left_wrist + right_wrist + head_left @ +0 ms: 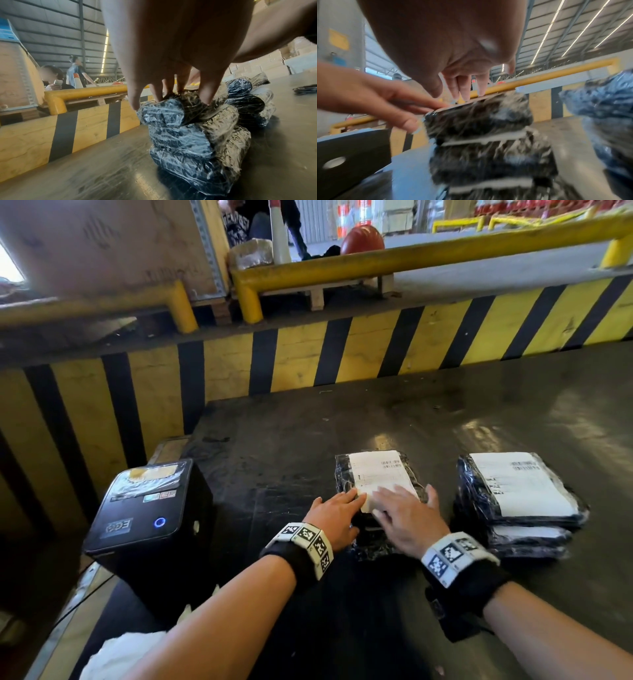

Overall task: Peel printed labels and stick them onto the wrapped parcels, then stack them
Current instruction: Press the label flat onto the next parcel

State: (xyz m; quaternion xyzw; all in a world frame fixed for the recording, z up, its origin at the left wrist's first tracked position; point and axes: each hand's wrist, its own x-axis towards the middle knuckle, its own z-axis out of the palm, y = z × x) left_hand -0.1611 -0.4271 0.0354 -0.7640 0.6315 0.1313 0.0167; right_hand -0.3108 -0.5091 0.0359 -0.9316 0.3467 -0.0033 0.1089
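On the dark table a stack of black film-wrapped parcels stands in the middle, a white printed label on its top parcel. My left hand lies with straight fingers on the label's near left corner. Beside it, my right hand lies flat on the label's near end. The left wrist view shows the fingertips touching the top of the stack. The right wrist view is blurred, with my right fingers over the top parcel. A second labelled stack stands to the right.
A black label printer with a blue light stands left of the table. Crumpled white paper lies at the near left. A yellow-and-black striped barrier and yellow rails close off the far side, with people beyond.
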